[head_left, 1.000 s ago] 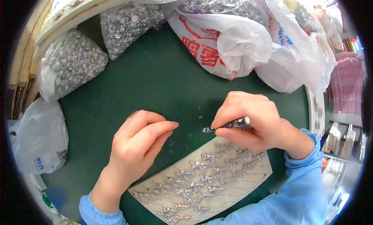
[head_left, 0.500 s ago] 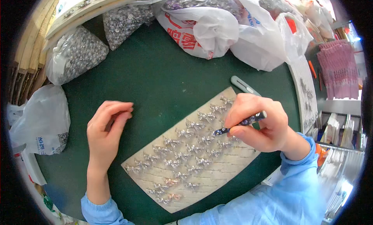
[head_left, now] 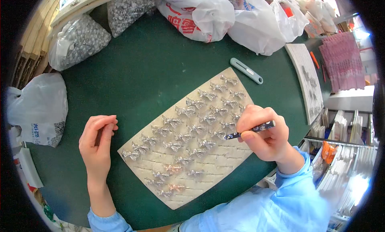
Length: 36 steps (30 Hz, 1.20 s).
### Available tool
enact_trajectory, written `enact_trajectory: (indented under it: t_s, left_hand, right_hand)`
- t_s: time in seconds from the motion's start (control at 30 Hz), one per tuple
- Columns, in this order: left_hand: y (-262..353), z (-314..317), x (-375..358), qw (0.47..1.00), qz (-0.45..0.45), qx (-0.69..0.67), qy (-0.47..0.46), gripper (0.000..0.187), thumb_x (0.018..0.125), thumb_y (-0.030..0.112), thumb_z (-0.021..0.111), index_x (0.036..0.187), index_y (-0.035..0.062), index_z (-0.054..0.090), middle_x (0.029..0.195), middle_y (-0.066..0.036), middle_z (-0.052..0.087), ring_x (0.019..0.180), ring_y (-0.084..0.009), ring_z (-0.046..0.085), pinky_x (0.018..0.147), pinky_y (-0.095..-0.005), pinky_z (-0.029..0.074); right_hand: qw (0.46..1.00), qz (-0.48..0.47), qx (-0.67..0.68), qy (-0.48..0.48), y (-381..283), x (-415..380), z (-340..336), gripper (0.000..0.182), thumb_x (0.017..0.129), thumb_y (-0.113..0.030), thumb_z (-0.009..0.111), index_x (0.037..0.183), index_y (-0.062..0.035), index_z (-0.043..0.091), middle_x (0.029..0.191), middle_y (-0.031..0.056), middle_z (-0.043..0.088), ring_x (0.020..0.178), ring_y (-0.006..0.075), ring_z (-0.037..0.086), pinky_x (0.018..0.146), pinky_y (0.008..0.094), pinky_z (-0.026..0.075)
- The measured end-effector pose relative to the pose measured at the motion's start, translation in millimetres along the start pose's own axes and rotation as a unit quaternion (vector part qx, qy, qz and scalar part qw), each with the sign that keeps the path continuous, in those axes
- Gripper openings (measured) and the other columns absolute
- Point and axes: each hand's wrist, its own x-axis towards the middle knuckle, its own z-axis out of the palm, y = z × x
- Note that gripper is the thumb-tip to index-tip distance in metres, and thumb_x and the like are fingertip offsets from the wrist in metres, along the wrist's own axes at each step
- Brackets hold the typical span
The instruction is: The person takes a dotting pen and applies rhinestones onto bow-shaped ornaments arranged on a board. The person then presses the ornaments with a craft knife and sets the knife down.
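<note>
A dark pen-shaped tool (head_left: 262,126) with a pale pattern is gripped between the thumb and fingers of my right hand (head_left: 264,132). Its tip points left, at a silvery bow-shaped piece (head_left: 217,134) on a cream slotted board (head_left: 216,168). Several rows of such bows stand in the slots. Two of them, one a pinkish bow (head_left: 173,168), are copper-toned. Left of the board, my left hand (head_left: 97,142) hovers over the green table with curled fingers and the thumb drawn against them. Anything between those fingertips is hidden.
Beyond the board's far corner lies a pale blue utility knife (head_left: 246,71). Bags of small shiny parts (head_left: 82,43) and white plastic bags (head_left: 256,31) line the table's back edge. Another slotted board (head_left: 302,71) lies at right, near pink bundled packets (head_left: 344,61).
The view has shifted, showing the board and bags higher and the whole knife. My right hand still holds the tool over the bows. My left thumb and fingers have drawn closer together.
</note>
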Motion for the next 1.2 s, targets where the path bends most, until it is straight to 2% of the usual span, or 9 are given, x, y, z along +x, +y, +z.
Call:
enact_trajectory:
  t_s: [0.13, 0.33, 1.2]
  left_hand:
    - [-1.4, -3.3, -0.9, 0.999, -0.018, -0.001, -0.027, 0.012, 0.089, 0.000, 0.048, 0.097, -0.0024, 0.058, 0.091, -0.005, 0.055, 0.079, -0.0100, 0.053, 0.070, -0.0213, 0.043]
    - [-0.9, -4.7, 0.0, 0.999, -0.029, -0.021, -0.033, 0.013, 0.090, 0.002, 0.049, 0.098, -0.0019, 0.058, 0.092, -0.005, 0.055, 0.080, -0.0094, 0.052, 0.070, -0.0209, 0.042]
    - [-4.0, -4.2, 1.1, 0.999, -0.002, -0.032, -0.030, 0.014, 0.085, -0.004, 0.052, 0.097, -0.0029, 0.060, 0.091, -0.007, 0.057, 0.078, -0.0118, 0.055, 0.069, -0.0218, 0.045]
  right_hand:
    - [1.000, -0.025, 0.004, -0.001, 1.2, -3.1, 4.6, 0.015, 0.078, 0.004, 0.063, 0.089, 0.0003, 0.054, 0.073, 0.0079, 0.060, 0.057, 0.0158, 0.052, 0.052, 0.0266, 0.041]
    - [0.999, -0.042, 0.000, -0.008, 2.1, -2.6, 5.4, 0.017, 0.077, 0.006, 0.063, 0.090, 0.0022, 0.053, 0.075, 0.0097, 0.061, 0.059, 0.0175, 0.054, 0.053, 0.0281, 0.042]
    - [0.999, -0.036, -0.025, -0.010, 2.4, 14.0, 18.7, 0.016, 0.077, 0.004, 0.064, 0.089, 0.0014, 0.054, 0.075, 0.0079, 0.059, 0.056, 0.0138, 0.050, 0.049, 0.0237, 0.039]
